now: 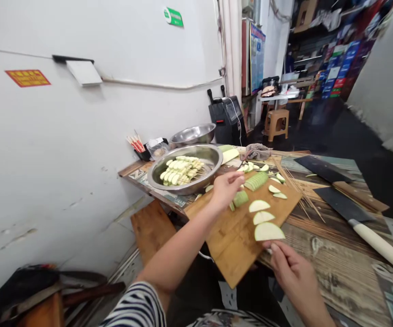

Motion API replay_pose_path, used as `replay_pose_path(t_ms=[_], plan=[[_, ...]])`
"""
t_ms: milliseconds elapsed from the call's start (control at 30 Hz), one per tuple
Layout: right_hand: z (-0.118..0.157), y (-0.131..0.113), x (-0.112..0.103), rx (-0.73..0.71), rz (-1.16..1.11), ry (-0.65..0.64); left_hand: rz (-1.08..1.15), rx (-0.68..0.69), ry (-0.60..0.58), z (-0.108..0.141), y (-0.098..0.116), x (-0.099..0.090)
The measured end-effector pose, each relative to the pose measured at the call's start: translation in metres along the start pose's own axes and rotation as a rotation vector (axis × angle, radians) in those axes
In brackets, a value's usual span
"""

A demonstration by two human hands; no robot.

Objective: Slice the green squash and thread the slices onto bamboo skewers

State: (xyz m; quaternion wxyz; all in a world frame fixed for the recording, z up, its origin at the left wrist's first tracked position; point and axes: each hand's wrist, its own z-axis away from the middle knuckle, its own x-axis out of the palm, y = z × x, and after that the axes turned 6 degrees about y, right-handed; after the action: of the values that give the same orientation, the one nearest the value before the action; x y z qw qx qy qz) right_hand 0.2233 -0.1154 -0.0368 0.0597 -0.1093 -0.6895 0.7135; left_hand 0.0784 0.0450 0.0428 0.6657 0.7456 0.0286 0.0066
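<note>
My right hand pinches the near end of a skewer of half-round vegetable slices. Three slices with pale flesh and thin green skin show in a row; the stick itself is mostly hidden. My left hand reaches over the wooden cutting board, its thumb and fingertips drawn together beside a fanned row of cut slices. Whether a slice is between those fingers, I cannot make out. Under the left hand sits a green-skinned cut chunk. Loose slices lie farther right on the board.
Finished skewers are stacked in a steel basin at the left. Bare bamboo sticks lie right of the board. Two cleavers, one with a pale handle, rest on the table's right. A grey rag lies at the back.
</note>
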Motion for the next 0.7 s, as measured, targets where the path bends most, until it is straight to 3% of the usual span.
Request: replay_pose_path(t_ms=[67,167,300,500,700], plan=[[-0.003,0.013,-0.013,0.084,-0.061,0.014,-0.335,0.169,-0.030,-0.036,-0.008,0.009],[-0.006,0.028,-0.028,0.212,-0.151,0.035,-0.789,0.209,-0.050,-0.084,-0.022,0.026],[-0.008,0.035,-0.037,0.314,-0.261,-0.016,-1.106,0.255,-0.147,-0.122,-0.035,0.046],[-0.007,0.025,-0.039,0.291,-0.217,-0.025,-1.278,0.287,-0.274,-0.140,-0.047,0.055],[-0.006,0.019,-0.037,0.248,-0.156,0.002,-1.280,0.310,-0.233,-0.133,-0.048,0.054]])
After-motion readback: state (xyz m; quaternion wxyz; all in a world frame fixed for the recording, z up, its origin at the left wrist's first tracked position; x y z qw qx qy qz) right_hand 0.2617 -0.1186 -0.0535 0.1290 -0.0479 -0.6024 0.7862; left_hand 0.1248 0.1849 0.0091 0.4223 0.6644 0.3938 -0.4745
